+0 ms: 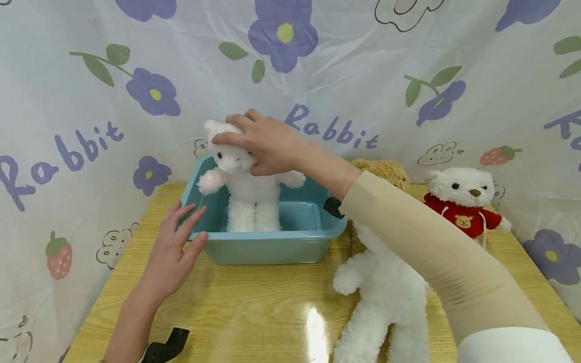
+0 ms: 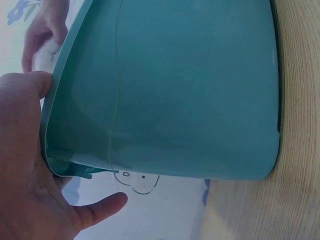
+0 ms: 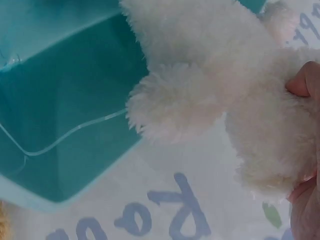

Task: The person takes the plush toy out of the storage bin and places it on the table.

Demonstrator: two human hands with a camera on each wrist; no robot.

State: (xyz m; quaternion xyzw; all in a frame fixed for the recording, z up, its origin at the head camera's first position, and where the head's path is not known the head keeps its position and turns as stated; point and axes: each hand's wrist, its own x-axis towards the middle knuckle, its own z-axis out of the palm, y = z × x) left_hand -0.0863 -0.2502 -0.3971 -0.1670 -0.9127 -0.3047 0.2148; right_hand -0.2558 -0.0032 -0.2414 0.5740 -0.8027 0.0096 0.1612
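A white and pale pink plush toy (image 1: 251, 191) stands upright inside a blue-green plastic basin (image 1: 272, 249), its arms spread out. My right hand (image 1: 272, 143) grips its head from above, fingers over the top and side; in the right wrist view the fingertips sink into the fluffy plush fur (image 3: 200, 45). At the basin's left end, my left hand (image 1: 174, 247) has its fingers spread against the corner of the rim. The left wrist view shows a fingertip of this hand (image 2: 25, 145) touching the rim beside the smooth basin wall (image 2: 195, 90).
Right of the basin, a large white plush (image 1: 386, 297) lies in front of a brown plush (image 1: 383, 171), both partly covered by my right arm. A white bear in a red hoodie (image 1: 465, 212) sits at the table's (image 1: 258, 302) back right. A printed curtain (image 1: 195, 45) hangs behind.
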